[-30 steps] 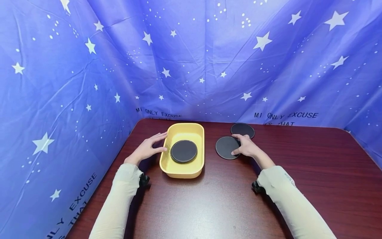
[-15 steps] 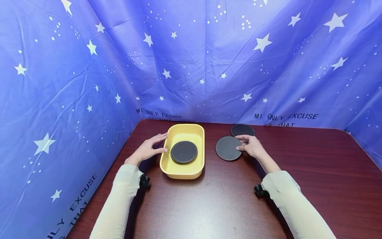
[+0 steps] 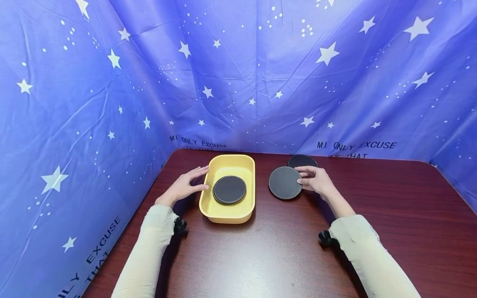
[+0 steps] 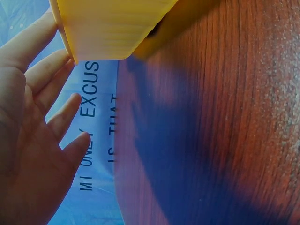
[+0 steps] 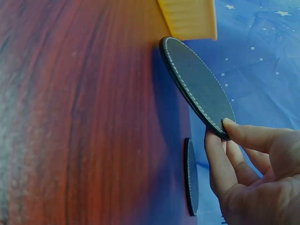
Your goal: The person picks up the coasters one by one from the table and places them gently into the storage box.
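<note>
My right hand (image 3: 316,181) pinches a round black coaster (image 3: 285,183) by its right edge, thumb on top and fingers beneath. In the right wrist view this coaster (image 5: 199,84) tilts above the table, its pale stitched border showing. A second coaster (image 3: 299,160) lies flat behind it, partly covered by the hand. My left hand (image 3: 183,186) touches the left rim of a yellow rectangular bin (image 3: 227,218) with extended fingers. Inside the bin rests a small stack of black coasters (image 3: 230,189). In the left wrist view, fingertips (image 4: 61,56) meet the bin's rim.
The dark red wood-grain table (image 3: 238,260) has rounded far corners. Blue cloth (image 3: 257,82) printed with white stars and lettering hangs along its back and left sides. Each wrist carries a small black device (image 3: 325,238).
My right hand has shifted right to the coaster's edge, taken hold of it and raised it off the table. The left hand and the bin have stayed in place.
</note>
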Motion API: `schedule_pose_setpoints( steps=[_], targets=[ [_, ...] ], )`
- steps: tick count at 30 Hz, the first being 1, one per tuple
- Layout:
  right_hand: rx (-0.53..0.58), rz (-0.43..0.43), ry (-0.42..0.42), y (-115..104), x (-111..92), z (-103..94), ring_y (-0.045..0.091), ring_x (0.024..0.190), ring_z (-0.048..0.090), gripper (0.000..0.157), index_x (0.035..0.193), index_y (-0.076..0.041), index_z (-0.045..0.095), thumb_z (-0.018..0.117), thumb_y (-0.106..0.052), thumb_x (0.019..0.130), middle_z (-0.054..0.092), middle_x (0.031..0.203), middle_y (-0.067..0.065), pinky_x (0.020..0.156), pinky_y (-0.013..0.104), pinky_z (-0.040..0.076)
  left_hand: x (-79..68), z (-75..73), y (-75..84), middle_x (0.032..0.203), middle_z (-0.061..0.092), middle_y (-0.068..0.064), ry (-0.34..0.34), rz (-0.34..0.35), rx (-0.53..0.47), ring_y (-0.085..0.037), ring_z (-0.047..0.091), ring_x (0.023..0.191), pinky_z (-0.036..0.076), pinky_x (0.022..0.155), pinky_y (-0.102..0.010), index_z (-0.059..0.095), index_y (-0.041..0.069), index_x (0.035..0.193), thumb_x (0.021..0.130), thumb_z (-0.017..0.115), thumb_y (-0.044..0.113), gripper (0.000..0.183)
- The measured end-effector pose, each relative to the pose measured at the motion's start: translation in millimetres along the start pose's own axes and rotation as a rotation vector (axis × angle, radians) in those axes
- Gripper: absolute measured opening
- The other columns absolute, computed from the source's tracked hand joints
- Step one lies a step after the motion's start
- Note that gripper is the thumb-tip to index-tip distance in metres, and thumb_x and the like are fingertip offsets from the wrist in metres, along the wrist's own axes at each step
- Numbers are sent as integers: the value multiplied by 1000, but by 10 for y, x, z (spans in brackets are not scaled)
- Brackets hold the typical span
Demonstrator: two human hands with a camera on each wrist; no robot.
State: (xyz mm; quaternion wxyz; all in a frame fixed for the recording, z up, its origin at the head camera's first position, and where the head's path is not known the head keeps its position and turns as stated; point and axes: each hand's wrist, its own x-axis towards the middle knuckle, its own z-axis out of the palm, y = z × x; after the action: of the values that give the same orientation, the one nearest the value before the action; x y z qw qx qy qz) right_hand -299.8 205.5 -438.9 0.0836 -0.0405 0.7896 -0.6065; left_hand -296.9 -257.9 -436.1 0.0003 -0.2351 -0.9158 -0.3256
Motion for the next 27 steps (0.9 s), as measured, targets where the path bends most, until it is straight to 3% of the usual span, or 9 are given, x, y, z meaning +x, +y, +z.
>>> schedule_pose_setpoints(
  steps=[8,19,27],
  targets=[
    [59,-46,5,-133,14,15,0,79,67,54,141,8,49,66,7,89,67,86,-9,74,22,62,4,-13,1,158,42,-11,4,17,1,-45,29,148,23,123,-57,49,6,147,89,75,30,67],
    [145,-65,14,-349,39,99,5,78,69,58,141,8,49,72,3,87,69,87,-6,73,23,62,-1,-22,3,158,42,-11,1,9,3,-44,29,149,23,123,-58,49,7,147,89,75,30,68],
    [133,-68,3,-507,63,184,0,76,68,54,142,6,49,66,5,90,67,82,-12,73,22,62,-2,-13,-3,158,41,-10,-3,4,10,-43,29,149,23,123,-57,48,7,148,89,74,31,69]
  ],
)
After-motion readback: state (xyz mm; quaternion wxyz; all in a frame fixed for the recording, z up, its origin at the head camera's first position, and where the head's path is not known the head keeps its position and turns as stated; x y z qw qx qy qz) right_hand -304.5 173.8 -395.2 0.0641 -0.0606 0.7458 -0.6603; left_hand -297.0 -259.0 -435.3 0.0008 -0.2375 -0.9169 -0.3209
